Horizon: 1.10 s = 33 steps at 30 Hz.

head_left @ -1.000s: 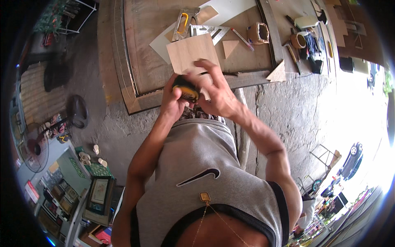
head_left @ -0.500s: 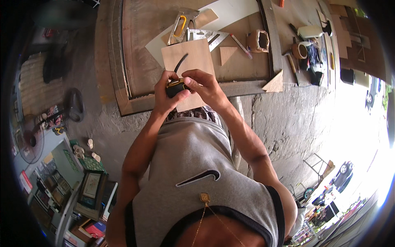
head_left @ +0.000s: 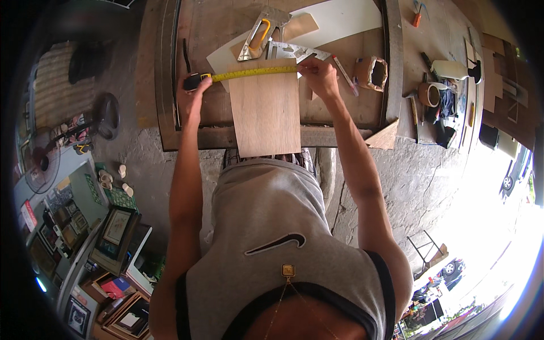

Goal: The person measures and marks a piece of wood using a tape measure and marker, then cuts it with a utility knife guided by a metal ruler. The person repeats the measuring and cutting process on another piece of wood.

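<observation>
My left hand [head_left: 191, 96] grips the black case of a tape measure [head_left: 195, 81] at the left of a plywood board [head_left: 264, 110]. Its yellow blade [head_left: 252, 72] runs straight across the board's far edge. My right hand [head_left: 318, 76] pinches the blade's tip at the board's far right corner. The board lies flat on a wooden workbench [head_left: 215, 136] and overhangs its near edge.
Beyond the board lie a metal square [head_left: 294, 52], a saw with a yellow handle [head_left: 262, 38], a white sheet [head_left: 340, 17], a pencil [head_left: 344, 73] and a small wooden box [head_left: 371, 72]. Tape rolls and tools [head_left: 439, 93] crowd the bench's right end. Picture frames [head_left: 116, 226] stand at lower left.
Both hands were close together on the tape measure near my chest. They have since spread apart, drawing the yellow blade out across the board's far edge.
</observation>
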Each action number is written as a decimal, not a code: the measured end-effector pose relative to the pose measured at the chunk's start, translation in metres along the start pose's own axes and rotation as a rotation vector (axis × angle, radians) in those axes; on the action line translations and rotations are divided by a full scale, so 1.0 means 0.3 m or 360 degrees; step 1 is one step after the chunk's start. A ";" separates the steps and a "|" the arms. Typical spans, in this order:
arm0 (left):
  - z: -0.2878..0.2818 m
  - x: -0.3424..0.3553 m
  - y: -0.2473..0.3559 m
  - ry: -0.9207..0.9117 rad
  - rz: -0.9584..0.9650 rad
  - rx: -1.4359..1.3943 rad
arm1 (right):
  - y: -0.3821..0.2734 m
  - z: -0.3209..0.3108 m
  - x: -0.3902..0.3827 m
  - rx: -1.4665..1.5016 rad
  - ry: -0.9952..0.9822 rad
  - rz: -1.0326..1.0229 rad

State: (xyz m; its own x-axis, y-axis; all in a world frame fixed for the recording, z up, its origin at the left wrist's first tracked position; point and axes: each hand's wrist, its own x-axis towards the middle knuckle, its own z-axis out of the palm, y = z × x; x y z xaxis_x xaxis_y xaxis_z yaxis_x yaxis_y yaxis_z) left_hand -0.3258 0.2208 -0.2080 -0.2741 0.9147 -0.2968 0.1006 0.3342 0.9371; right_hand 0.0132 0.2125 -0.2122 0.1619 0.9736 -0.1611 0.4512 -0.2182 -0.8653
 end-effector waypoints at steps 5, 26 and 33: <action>0.055 -0.019 -0.078 0.0020 0.0110 -0.0210 | 0.016 0.047 0.002 0.0068 0.0141 0.0046; 0.242 -0.052 -0.150 0.0144 0.0408 -0.0481 | 0.165 -0.112 -0.091 -0.1073 0.0722 -0.0342; 0.247 -0.054 -0.121 0.0113 0.0324 -0.0506 | 0.189 -0.125 -0.146 -0.1313 0.0394 0.0264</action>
State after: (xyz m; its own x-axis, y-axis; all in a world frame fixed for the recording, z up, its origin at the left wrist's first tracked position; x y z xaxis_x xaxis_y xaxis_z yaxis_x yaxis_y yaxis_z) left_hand -0.2542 0.2104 -0.2508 -0.3458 0.9334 -0.0958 -0.1387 0.0501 0.9891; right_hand 0.0644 0.1550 -0.2364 0.4243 0.9033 -0.0641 0.8802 -0.4280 -0.2050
